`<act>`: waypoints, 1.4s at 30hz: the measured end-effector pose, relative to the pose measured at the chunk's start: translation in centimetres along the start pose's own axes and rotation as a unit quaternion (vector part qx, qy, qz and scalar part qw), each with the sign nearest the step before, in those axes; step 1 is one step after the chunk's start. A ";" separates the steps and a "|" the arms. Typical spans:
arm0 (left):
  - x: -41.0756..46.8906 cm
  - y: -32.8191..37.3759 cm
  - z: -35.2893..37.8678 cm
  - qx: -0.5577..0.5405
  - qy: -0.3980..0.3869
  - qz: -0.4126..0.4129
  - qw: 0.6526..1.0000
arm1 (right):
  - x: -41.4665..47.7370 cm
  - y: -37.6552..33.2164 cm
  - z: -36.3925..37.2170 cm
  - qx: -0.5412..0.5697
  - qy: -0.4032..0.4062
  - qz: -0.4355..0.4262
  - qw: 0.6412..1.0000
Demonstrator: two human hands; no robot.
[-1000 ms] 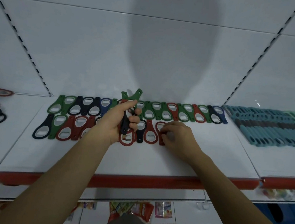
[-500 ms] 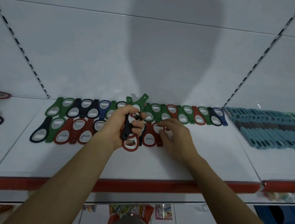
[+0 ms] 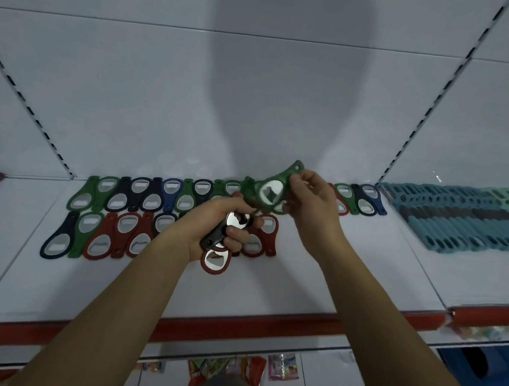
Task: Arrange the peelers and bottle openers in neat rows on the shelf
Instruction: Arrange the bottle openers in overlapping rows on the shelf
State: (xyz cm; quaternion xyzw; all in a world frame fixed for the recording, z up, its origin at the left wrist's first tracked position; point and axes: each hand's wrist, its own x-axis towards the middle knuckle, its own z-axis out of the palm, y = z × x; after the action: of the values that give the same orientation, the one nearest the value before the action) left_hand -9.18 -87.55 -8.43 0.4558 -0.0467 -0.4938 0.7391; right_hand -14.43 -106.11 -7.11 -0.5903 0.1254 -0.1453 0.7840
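Head view, right hand (image 3: 312, 205) pinching green opener (image 3: 271, 191)

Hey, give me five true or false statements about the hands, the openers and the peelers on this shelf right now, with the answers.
1. The right hand pinches a green opener above the shelf. True.
2. The left hand is empty. False: it grips a bunch of openers, with a red opener sticking out below.
3. The peelers lie to the right of the opener rows. True.
4. The front row reaches as far right as the back row. False: it ends near the hands, and the back row runs further right.
5. The shelf's front edge is blue. False: it is red.
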 end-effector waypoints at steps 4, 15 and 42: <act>0.4 0.3 -0.4 -0.062 0.015 0.024 0.998 | 0.1 0.9 -3.6 -0.308 0.028 -0.051 0.949; 1.7 -0.8 0.6 -0.192 0.007 0.098 0.976 | -2.0 4.0 -5.3 -0.566 0.026 -0.118 0.816; 1.5 -1.0 2.9 -0.298 0.067 0.225 0.925 | -6.8 2.5 1.6 -0.155 -0.058 -0.020 0.986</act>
State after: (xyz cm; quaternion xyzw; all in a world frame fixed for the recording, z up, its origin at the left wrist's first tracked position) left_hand -10.64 -90.63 -8.03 0.2240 0.0503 -0.2738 0.9340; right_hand -19.92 -101.45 -8.88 -0.7144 0.0886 -0.1054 0.6861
